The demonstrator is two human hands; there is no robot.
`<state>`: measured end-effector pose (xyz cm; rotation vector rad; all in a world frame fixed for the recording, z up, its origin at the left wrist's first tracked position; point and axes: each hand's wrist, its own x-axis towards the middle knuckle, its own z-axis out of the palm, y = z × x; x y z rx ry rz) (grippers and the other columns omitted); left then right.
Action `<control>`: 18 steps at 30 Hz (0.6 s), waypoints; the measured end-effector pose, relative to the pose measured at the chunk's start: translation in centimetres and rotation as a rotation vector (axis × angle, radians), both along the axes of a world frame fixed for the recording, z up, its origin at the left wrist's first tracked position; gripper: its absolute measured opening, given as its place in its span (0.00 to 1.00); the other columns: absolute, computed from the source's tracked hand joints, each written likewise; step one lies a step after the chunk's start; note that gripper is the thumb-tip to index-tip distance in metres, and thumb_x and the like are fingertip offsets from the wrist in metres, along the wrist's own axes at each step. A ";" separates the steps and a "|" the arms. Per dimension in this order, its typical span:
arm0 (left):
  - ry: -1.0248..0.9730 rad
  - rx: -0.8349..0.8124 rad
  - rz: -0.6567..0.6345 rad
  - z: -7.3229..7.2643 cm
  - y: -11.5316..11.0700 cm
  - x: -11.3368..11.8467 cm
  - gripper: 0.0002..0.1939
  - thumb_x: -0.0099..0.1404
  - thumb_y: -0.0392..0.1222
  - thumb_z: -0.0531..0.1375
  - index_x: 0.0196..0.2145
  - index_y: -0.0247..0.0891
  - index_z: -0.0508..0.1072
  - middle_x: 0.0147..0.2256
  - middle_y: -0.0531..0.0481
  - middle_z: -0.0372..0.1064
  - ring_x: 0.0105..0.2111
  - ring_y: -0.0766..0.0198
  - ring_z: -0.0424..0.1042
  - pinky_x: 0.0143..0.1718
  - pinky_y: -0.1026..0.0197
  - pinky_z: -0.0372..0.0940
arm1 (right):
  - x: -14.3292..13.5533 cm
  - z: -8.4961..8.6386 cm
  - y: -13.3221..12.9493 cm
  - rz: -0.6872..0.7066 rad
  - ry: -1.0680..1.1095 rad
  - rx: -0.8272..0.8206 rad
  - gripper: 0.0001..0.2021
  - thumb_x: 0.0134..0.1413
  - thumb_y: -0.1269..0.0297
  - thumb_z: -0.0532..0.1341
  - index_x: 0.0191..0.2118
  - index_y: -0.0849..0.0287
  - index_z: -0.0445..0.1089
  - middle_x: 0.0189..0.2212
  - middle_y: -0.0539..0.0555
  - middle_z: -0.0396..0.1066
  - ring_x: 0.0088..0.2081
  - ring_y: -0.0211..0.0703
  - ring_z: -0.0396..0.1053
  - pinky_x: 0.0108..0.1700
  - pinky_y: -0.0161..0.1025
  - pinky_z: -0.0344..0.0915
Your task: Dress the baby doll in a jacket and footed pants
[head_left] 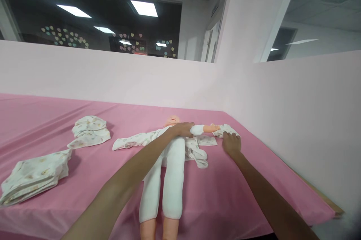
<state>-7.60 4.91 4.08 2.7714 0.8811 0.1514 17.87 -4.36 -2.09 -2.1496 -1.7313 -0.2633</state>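
While the baby doll (pixel 173 180) lies face-up on the pink sheet (pixel 234 198) with its legs toward the wearer, the work in hand looks, as a judgement, only partway along. A pale patterned garment (pixel 197 153) is already spread beneath the doll's torso, and one long sleeve (pixel 132 141) reaches out from the doll's shoulder on the viewer's left; whether an arm is inside it cannot be told. On the doll's other side, the outstretched arm (pixel 211 129) has no patterned cloth over it, and both legs are uncovered by the garment, so that side appears to be what is left undone. To the left of the doll, a crumpled patterned cloth (pixel 90 131) and, nearer the wearer, a folded patterned cloth (pixel 36 176) lie apart from it, seemingly unused. The left hand (pixel 184 129) is closed around the doll's upper arm near the shoulder, its fingers partly hidden. The right hand (pixel 231 143), just beyond the doll's small hand, is curled with its fingertips on a bunched patterned cloth (pixel 225 129); it seems to pinch the edge, though the grip is largely hidden, as is any join between that cloth and the garment under the doll.
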 end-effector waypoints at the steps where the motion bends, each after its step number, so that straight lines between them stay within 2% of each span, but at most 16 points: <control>1: 0.001 0.005 -0.001 -0.1 0.1 0.1 0.19 0.56 0.45 0.60 0.45 0.41 0.65 0.44 0.49 0.74 0.39 0.57 0.74 0.33 0.63 0.62 | -0.2 -0.2 0.0 -0.011 0.012 0.005 0.12 0.60 0.72 0.49 0.40 0.67 0.69 0.38 0.71 0.71 0.45 0.60 0.66 0.46 0.50 0.55; 3: 0.001 0.016 0.000 -0.4 0.3 0.2 0.19 0.55 0.45 0.60 0.45 0.41 0.65 0.44 0.48 0.74 0.39 0.57 0.74 0.33 0.62 0.62 | -1.5 -0.9 0.0 0.019 0.039 -0.002 0.14 0.63 0.64 0.49 0.42 0.65 0.69 0.39 0.67 0.72 0.43 0.55 0.68 0.44 0.46 0.58; 6: 0.008 0.029 0.003 -0.8 0.5 0.5 0.21 0.54 0.46 0.61 0.45 0.40 0.66 0.43 0.47 0.74 0.38 0.56 0.74 0.31 0.62 0.62 | -5.2 -2.3 0.3 0.213 0.090 -0.040 0.16 0.59 0.53 0.56 0.47 0.58 0.68 0.44 0.56 0.73 0.43 0.46 0.69 0.41 0.37 0.60; 8: 0.020 0.032 0.001 -1.0 0.5 0.7 0.21 0.53 0.48 0.61 0.45 0.40 0.66 0.42 0.46 0.74 0.37 0.55 0.74 0.30 0.62 0.61 | -7.9 -3.1 0.7 0.400 0.093 -0.049 0.20 0.54 0.54 0.61 0.50 0.57 0.68 0.47 0.57 0.72 0.45 0.49 0.69 0.42 0.38 0.60; 9: 0.026 0.031 0.000 -1.0 0.5 0.8 0.21 0.53 0.48 0.61 0.44 0.40 0.67 0.41 0.47 0.74 0.36 0.55 0.74 0.29 0.62 0.61 | -9.1 -3.3 0.9 0.426 0.079 -0.026 0.21 0.53 0.55 0.62 0.50 0.58 0.68 0.48 0.59 0.71 0.46 0.51 0.68 0.45 0.40 0.60; 12: 0.040 0.020 -0.001 -0.9 0.4 0.9 0.18 0.53 0.47 0.61 0.42 0.40 0.68 0.38 0.48 0.75 0.34 0.56 0.74 0.26 0.63 0.60 | -11.4 -3.6 1.6 0.412 0.087 0.029 0.16 0.51 0.63 0.62 0.46 0.62 0.72 0.48 0.65 0.71 0.53 0.59 0.64 0.53 0.48 0.55; 14: 0.043 0.012 0.002 -0.8 0.2 1.0 0.16 0.53 0.45 0.60 0.40 0.40 0.69 0.36 0.49 0.75 0.33 0.57 0.74 0.25 0.63 0.58 | -11.9 -3.6 2.1 0.401 0.131 0.054 0.12 0.50 0.68 0.62 0.42 0.63 0.73 0.47 0.66 0.72 0.54 0.60 0.62 0.55 0.50 0.52; 16: 0.042 0.003 0.006 -0.7 -0.1 1.0 0.14 0.53 0.45 0.60 0.38 0.40 0.69 0.34 0.50 0.75 0.32 0.58 0.73 0.25 0.64 0.58 | -11.7 -3.5 2.4 0.390 0.207 0.079 0.09 0.47 0.70 0.62 0.37 0.62 0.74 0.43 0.64 0.74 0.52 0.58 0.64 0.54 0.48 0.53; 18: 0.032 -0.009 0.021 -0.5 -0.5 0.8 0.14 0.54 0.47 0.60 0.38 0.40 0.69 0.35 0.51 0.75 0.32 0.59 0.73 0.26 0.64 0.59 | -11.2 -3.5 2.8 0.360 0.323 0.106 0.06 0.47 0.70 0.61 0.33 0.61 0.73 0.37 0.61 0.75 0.46 0.54 0.69 0.49 0.45 0.59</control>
